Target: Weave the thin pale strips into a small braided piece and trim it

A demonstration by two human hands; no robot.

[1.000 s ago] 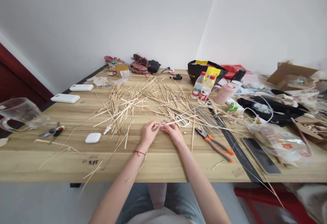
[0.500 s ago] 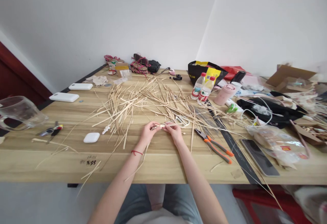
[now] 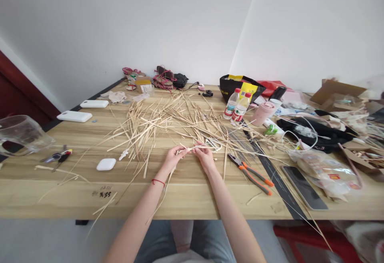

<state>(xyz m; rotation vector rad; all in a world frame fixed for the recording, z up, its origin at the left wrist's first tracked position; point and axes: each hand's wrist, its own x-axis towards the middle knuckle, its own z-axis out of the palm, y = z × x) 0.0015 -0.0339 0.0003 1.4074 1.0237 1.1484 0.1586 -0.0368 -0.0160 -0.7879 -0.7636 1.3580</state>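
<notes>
My left hand point(image 3: 174, 157) and my right hand point(image 3: 205, 155) are close together above the front middle of the table. Both pinch a thin pale strip point(image 3: 191, 148), like split bamboo or straw, that spans the small gap between the fingertips. One strip end point(image 3: 163, 199) trails down beside my left forearm, which wears a red cord bracelet. Just beyond my hands lies a loose pile of similar strips point(image 3: 144, 123). A white frame-like piece point(image 3: 213, 144) rests behind my right hand. Pliers with orange and grey handles point(image 3: 252, 174) lie open to the right.
Two red-capped bottles point(image 3: 239, 111) and a pink cup point(image 3: 263, 113) stand at back right. A phone point(image 3: 304, 187) and plastic bag point(image 3: 327, 171) lie at right. To the left are a white case point(image 3: 106, 164), a clear pitcher point(image 3: 25, 135) and white power banks point(image 3: 74, 116).
My fingertips have moved slightly apart, with more strip showing between them. The whole view has shifted a little; the things on the table stay in place.
</notes>
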